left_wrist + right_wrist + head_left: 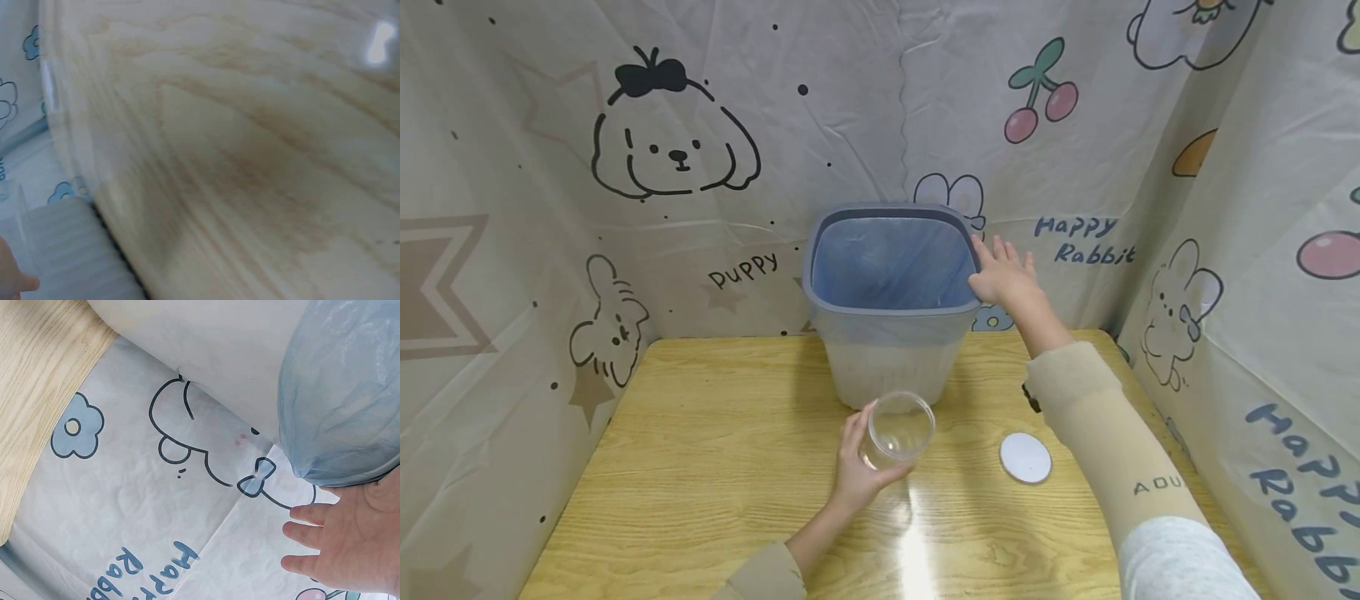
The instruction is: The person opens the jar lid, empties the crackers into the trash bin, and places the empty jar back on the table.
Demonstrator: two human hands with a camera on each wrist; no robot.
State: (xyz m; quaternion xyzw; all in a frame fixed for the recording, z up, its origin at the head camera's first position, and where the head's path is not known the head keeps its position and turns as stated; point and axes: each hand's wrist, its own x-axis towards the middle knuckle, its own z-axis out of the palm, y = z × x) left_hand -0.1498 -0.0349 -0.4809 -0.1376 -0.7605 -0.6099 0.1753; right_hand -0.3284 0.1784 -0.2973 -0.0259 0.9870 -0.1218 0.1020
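My left hand (854, 479) grips a clear, round plastic container (901, 427) by its side, its mouth tilted up towards the head camera. Just behind it stands a whitish bin (887, 362) lined with a blue plastic bag (887, 258) that folds over the rim. At the bin's right rim is my right hand (1006, 275), fingers straight and spread. The right wrist view shows those fingers (306, 536) pointing past the bag's edge. Only a bit of my left hand (9, 275) enters the left wrist view, beside the ribbed bin wall.
A white round lid (1026, 457) lies on the wooden table (722, 467), right of the container. Patterned cloth (850, 100) hangs behind the bin and along both sides.
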